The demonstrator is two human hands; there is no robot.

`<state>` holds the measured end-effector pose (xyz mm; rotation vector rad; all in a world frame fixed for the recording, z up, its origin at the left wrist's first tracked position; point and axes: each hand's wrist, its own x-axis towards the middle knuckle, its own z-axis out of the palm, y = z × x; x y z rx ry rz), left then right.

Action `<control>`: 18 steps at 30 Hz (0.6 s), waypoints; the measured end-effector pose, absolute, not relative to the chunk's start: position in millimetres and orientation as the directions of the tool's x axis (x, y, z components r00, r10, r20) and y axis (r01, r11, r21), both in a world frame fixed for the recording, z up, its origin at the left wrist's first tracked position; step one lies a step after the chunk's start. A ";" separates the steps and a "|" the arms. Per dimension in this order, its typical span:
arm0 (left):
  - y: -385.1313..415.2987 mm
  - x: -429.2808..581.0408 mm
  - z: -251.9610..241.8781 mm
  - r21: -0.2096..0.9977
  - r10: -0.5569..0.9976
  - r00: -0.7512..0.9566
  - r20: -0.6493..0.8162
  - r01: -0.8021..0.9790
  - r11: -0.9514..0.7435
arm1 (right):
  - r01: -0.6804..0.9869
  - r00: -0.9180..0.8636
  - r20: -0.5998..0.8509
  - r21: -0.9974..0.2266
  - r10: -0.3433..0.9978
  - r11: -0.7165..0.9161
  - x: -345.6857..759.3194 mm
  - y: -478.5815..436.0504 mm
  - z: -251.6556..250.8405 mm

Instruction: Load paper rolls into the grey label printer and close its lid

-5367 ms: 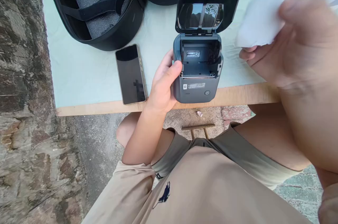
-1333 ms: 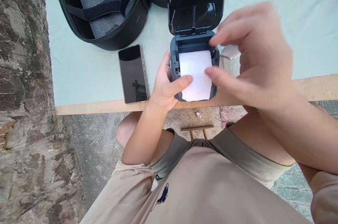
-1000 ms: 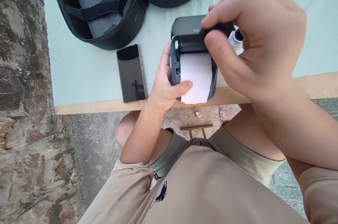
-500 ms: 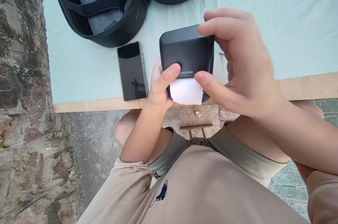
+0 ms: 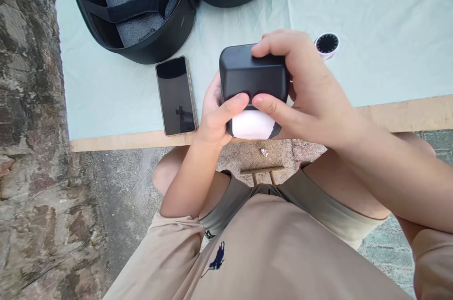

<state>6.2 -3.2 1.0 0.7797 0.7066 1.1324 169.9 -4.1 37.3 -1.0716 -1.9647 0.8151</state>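
Note:
A small dark grey label printer stands near the table's front edge with its lid down. A strip of white paper sticks out of its front slot. My left hand grips the printer's left side, thumb pressed on the lid's front edge. My right hand wraps over the right side and top of the lid, thumb beside the left thumb, fingers curled on top.
A black phone lies face up left of the printer. An open black carrying case with grey foam sits at the back left. A small roll core stands behind my right hand. The table has a pale green cloth and a wooden front edge.
The printer's lid was open and paper was laid in; my right hand swung the lid down. Now both thumbs press on the shut lid with paper poking out.

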 end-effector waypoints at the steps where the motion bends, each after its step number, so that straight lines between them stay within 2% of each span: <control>1: -3.8 7.8 2.8 0.823 0.963 0.253 -0.096 -0.524 0.219 | 0.428 -0.380 0.313 -0.775 0.870 0.465 170.1 -4.6 37.3; 8: -1.2 9.9 8.5 0.750 0.946 0.245 -0.210 -0.581 0.317 | 0.591 -0.350 0.349 -0.637 0.869 0.495 174.4 -7.6 37.9; 18: -0.8 8.6 9.6 0.803 0.958 0.184 -0.222 -0.522 0.286 | 0.546 -0.472 0.481 -0.498 0.739 0.673 177.8 -0.2 35.8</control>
